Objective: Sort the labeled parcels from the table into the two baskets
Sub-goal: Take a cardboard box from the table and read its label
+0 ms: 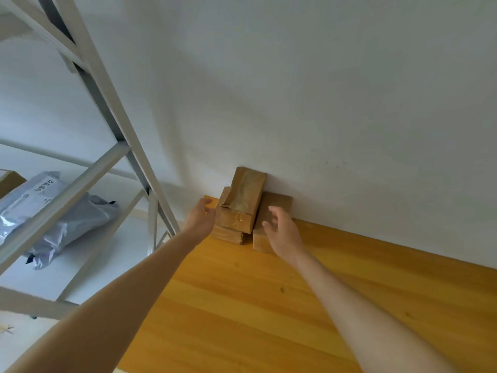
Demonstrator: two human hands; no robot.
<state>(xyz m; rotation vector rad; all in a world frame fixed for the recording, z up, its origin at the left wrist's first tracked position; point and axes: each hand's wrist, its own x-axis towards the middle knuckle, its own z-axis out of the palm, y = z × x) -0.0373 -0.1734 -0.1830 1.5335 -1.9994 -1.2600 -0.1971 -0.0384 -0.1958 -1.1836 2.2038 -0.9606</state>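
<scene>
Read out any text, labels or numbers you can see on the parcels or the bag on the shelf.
Grey mailer bag: dark print near its top end, too blurred to read.
Top parcel: brown tape only, no label showing.
Lower parcel and right parcel: no text showing on the visible faces.
</scene>
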